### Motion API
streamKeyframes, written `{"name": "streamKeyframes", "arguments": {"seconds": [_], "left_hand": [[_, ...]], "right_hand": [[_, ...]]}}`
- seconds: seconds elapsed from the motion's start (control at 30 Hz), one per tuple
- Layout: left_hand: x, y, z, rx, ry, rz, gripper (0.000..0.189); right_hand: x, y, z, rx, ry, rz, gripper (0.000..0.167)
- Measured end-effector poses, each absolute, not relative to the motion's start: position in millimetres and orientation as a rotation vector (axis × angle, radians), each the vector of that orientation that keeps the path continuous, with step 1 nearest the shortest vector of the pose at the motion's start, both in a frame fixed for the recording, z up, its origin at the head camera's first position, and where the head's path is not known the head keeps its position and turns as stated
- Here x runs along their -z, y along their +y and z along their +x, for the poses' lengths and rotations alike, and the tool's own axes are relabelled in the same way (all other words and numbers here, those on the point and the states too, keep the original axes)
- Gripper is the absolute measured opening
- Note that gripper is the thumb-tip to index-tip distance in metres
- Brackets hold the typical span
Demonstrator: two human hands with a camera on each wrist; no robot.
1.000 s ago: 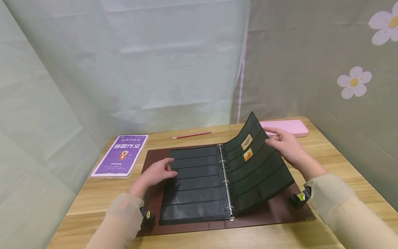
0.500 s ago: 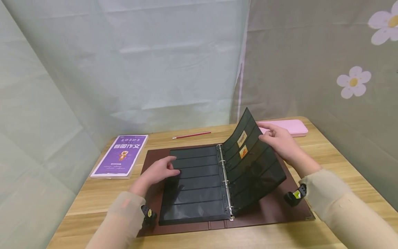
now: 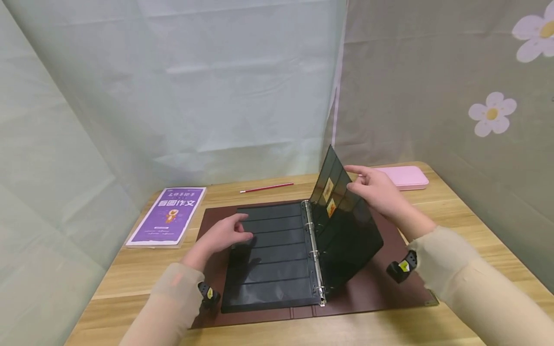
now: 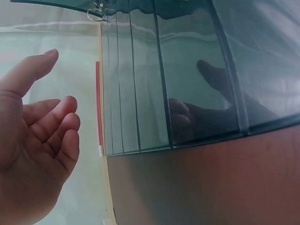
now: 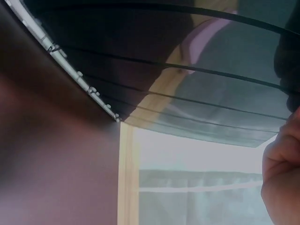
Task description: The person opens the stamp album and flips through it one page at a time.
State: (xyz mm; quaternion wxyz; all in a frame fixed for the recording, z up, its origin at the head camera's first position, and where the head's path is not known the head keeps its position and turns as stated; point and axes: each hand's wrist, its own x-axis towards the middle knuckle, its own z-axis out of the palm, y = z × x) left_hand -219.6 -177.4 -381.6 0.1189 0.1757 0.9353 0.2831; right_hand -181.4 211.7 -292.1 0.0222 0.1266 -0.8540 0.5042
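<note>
A stock album with dark red covers (image 3: 394, 293) lies spread on the wooden table, black pocket pages held by a metal ring spine (image 3: 314, 252). My right hand (image 3: 378, 191) pinches the outer edge of a raised black page (image 3: 348, 242), which stands steeply up from the rings. Two small stamps, a pale one (image 3: 328, 189) and an orange one (image 3: 331, 207), sit in its upper strips. Over the outer edge of the flat left page (image 3: 277, 269) hovers my left hand (image 3: 222, 236), fingers loosely bent and holding nothing; the left wrist view shows the hand (image 4: 40, 122) beside the page's reflective strips (image 4: 197, 93).
A purple booklet (image 3: 169, 216) lies at the table's left. Behind the album is a red pencil (image 3: 267, 188). The pink case (image 3: 402, 177) at the back right is partly covered by my right hand. Cloth curtains (image 3: 242, 96) rise behind the table.
My right hand has moved left, swinging the page up from a lower slant to a steeper stand. The left hand has shifted only slightly to the right.
</note>
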Motion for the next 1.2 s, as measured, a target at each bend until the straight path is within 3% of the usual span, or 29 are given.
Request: {"name": "streamKeyframes", "arguments": {"seconds": [1.2], "left_hand": [[360,-164,-225,-0.854,2.715,0.56,0.071]], "right_hand": [[268,188,-189,-1.431,-2.717,0.457,0.053]]}}
